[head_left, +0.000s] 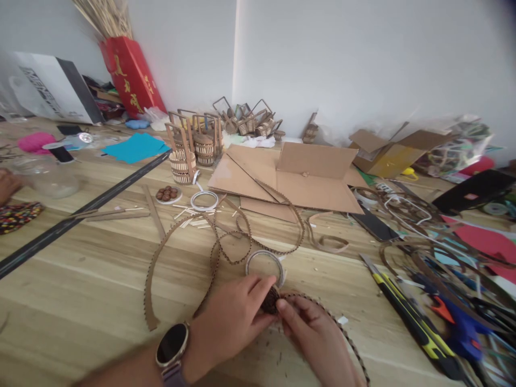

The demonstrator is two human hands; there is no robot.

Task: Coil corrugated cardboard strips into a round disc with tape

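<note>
My left hand [236,317], with a watch on the wrist, pinches a small tightly rolled coil of corrugated cardboard strip [270,301] near the table's front edge. My right hand [312,333] meets it from the right, fingers closed on the same coil. The strip's loose tail [350,344] curves away past my right hand. Just beyond the coil lies a roll of tape [265,264]. More long corrugated strips [181,252] loop across the wooden table [92,279] behind my hands.
Flattened cardboard sheets [298,177] lie in the middle. Small woven cardboard baskets [193,148] stand behind. A yellow utility knife [407,312], scissors and a blue glue gun [463,328] clutter the right. A long black bar [80,209] crosses the left; another person's hand [8,185] shows at far left.
</note>
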